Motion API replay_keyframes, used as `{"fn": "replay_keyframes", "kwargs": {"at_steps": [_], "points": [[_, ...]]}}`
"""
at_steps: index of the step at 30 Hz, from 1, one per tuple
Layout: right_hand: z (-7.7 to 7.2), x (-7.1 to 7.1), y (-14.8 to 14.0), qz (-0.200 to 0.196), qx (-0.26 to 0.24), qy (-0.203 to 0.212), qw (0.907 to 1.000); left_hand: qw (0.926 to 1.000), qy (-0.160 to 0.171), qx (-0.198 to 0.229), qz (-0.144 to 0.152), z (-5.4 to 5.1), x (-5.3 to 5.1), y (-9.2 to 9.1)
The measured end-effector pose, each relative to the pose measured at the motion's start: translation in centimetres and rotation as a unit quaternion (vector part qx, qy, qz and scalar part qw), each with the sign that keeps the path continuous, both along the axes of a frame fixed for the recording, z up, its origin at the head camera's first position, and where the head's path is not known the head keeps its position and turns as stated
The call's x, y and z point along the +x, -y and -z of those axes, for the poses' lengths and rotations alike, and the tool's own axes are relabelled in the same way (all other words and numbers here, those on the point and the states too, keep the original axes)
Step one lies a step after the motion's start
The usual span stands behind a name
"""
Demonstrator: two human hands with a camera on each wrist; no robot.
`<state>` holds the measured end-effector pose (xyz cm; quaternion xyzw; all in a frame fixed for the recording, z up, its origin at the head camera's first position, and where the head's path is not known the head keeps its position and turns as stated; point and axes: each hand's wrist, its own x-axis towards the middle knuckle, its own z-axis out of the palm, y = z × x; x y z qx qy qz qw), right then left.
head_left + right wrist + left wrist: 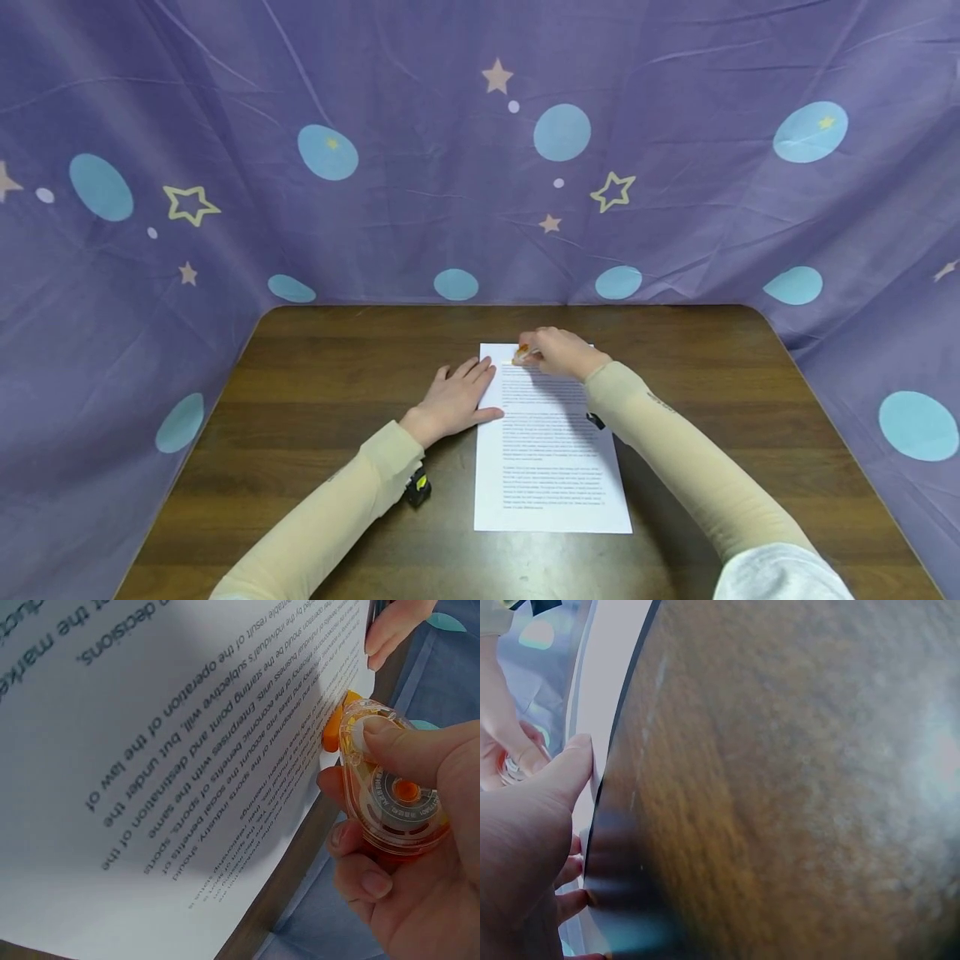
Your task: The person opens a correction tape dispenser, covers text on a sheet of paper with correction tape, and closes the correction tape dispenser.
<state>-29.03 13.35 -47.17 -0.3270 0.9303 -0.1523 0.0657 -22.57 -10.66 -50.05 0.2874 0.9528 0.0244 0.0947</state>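
A printed sheet of paper (551, 518) lies on the table, its text in several paragraphs. My left hand (453, 398) rests flat across the sheet's upper left edge, fingers spread. Near the top line of text, my right hand (566, 353) grips a clear correction tape dispenser (397, 787) with an orange tip and hub. The thumb presses on its upper side while the fingers curl beneath. In the right wrist view the orange tip (334, 731) is at the paper; whether it touches cannot be made out. The left wrist view shows the left thumb (574, 761) by the paper's edge.
The brown wooden table (360, 375) has rounded far corners. A purple curtain (420, 217) with stars and blue spots hangs behind it and along both sides. Dark wrist devices (417, 487) sit under both sleeved forearms.
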Motion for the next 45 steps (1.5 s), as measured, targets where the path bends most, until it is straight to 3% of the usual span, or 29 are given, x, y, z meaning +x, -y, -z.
{"fn": "replay_keyframes", "kwargs": {"at_steps": [17,32,45], "points": [[0.4,-0.2,-1.5,0.010,0.002,0.004,0.9999,0.9999,-0.004,-0.011,-0.001,0.5,-0.3,0.1],[0.5,0.0,-2.7,0.005,-0.007,-0.012,0.9999,0.9999,-0.004,-0.010,-0.002,0.3,-0.2,0.0],[0.1,0.4,-4.1,0.019,-0.011,0.000,0.9998,1.0000,-0.001,-0.004,-0.001,0.3,-0.2,0.1]]}}
